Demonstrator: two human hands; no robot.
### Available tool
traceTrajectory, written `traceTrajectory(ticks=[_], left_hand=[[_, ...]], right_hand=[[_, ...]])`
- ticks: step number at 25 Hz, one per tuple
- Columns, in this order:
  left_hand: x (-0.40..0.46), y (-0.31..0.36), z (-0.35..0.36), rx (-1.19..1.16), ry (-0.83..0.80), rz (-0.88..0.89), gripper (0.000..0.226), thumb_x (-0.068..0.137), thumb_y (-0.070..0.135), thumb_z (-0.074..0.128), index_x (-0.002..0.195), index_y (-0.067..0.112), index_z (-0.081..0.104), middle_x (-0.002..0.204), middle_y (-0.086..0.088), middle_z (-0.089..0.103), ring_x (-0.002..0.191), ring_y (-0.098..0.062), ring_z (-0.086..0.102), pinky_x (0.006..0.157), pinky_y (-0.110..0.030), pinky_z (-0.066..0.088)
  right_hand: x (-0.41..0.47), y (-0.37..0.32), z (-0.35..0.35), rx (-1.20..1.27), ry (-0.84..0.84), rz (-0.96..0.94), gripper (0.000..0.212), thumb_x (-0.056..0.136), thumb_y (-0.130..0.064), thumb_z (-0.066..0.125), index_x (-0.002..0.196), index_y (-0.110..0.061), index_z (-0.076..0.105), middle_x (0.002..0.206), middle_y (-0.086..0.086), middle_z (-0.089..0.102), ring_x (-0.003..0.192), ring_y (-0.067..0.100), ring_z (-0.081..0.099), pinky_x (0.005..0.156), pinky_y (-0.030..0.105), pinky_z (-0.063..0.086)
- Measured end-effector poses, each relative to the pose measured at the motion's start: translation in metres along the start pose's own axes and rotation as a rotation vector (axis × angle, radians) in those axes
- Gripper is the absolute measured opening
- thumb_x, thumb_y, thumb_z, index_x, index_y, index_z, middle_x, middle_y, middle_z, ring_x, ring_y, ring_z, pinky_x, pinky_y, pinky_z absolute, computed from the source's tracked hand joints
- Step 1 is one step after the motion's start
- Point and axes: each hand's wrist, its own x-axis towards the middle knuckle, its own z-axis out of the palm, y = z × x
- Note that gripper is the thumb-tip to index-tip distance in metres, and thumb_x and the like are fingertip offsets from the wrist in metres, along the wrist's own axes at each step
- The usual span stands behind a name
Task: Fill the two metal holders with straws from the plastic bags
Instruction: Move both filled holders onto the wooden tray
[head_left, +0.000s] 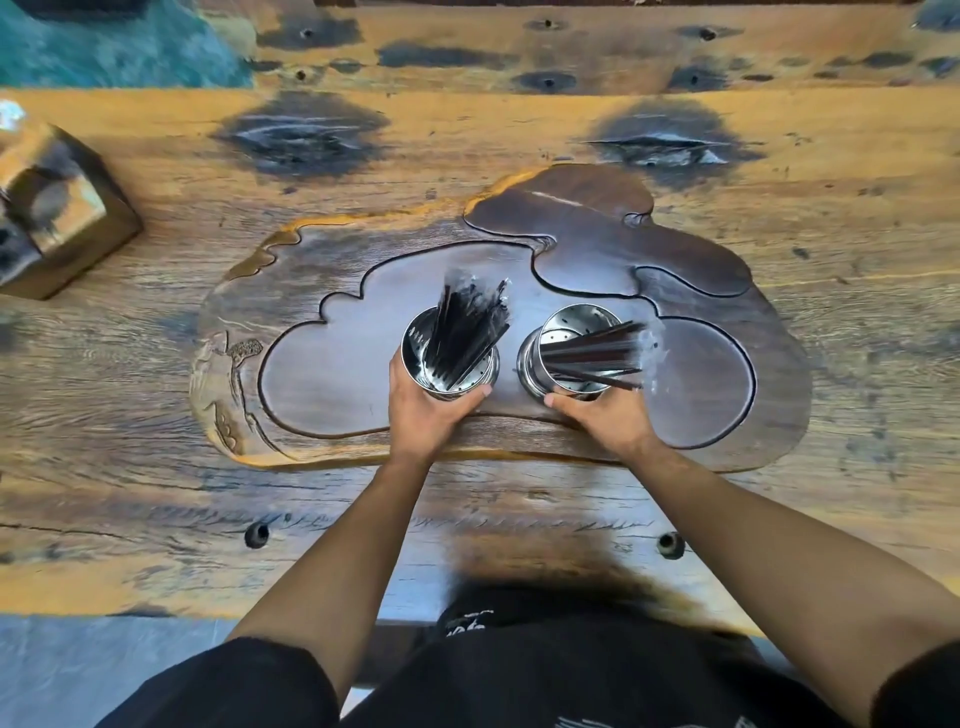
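- Two shiny metal holders are standing side by side in the sunken, cloud-shaped middle of a dark carved wooden tray (311, 270), which is lying on the worn plank worktop (857, 208).
- The left holder (415, 353), perforated on its wall, is carrying a bundle of dark straws (467, 327) that are leaning up and away from the person, fanning out well past the rim.
- The left hand (423, 410) is wrapping around the near side of this holder, the grip clamped on its wall with the thumb lying along the front edge.
- The right holder (566, 325), also perforated, is holding a second bundle of dark straws (592, 356); these are tilting steeply to the right, their far ends hanging out over the rim.
- Something clear and glinting is showing at those far ends (647, 343); whether it is wrapping cannot be told.
- The right hand (608, 421) is resting against the near rim of the right holder, fingers curled on it; how firmly the grip is closing cannot be told, since the fingertips are hidden behind the metal.
- The two holders are sitting near each other without touching.
- A blocky wooden object (57, 208) is sitting at the far left of the worktop, well apart from the tray.
- Both forearms are reaching in from black sleeves (249, 686).
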Motion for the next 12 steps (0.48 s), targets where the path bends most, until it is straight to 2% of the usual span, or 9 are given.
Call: traceTrajectory(ticks=[2,4,6,9,12], left_hand=[[-0.003,-0.001,-0.003,0.024,-0.016,0.000,0.115,0.049,0.058,0.096,0.144,0.029,0.038,0.140,-0.001,0.052,0.133,-0.015,0.051,0.117,-0.034,0.042],[-0.011,-0.007,-0.006,0.062,-0.042,-0.022,0.123,0.051,0.054,0.097,0.152,0.027,0.032,0.143,-0.003,0.045,0.137,-0.014,0.044,0.118,-0.031,0.037],[-0.024,-0.015,-0.010,0.102,-0.050,-0.079,0.122,0.057,0.052,0.096,0.155,0.026,0.028,0.144,-0.004,0.043,0.136,-0.014,0.043,0.117,-0.031,0.036],[-0.049,-0.025,-0.013,0.188,-0.090,-0.127,0.093,0.078,0.045,0.085,0.151,0.014,0.038,0.138,-0.005,0.047,0.130,-0.020,0.051,0.115,-0.037,0.042],[-0.078,-0.035,-0.013,0.349,-0.105,-0.022,0.057,0.093,0.026,0.070,0.141,0.003,0.048,0.136,-0.015,0.051,0.131,-0.031,0.050,0.115,-0.039,0.039]], right_hand=[[-0.002,0.004,-0.002,0.023,-0.018,0.014,0.054,0.068,-0.045,0.091,0.114,-0.023,0.073,0.106,-0.014,0.072,0.100,0.003,0.064,0.094,0.019,0.047],[-0.005,0.013,-0.002,-0.031,-0.002,0.017,0.057,0.065,-0.049,0.090,0.110,-0.020,0.071,0.106,-0.006,0.071,0.093,0.007,0.066,0.093,0.025,0.052],[-0.013,0.022,-0.004,-0.110,0.044,0.060,0.068,0.069,-0.054,0.083,0.119,-0.013,0.062,0.117,0.004,0.062,0.099,0.016,0.064,0.100,0.034,0.052],[-0.034,0.031,-0.012,-0.244,0.014,0.105,0.071,0.088,-0.036,0.070,0.146,-0.008,0.041,0.141,0.010,0.039,0.124,0.029,0.053,0.114,0.040,0.039],[-0.060,0.045,-0.013,-0.345,-0.028,0.097,0.066,0.091,-0.032,0.065,0.148,-0.009,0.041,0.143,0.012,0.036,0.130,0.034,0.048,0.115,0.040,0.037]])
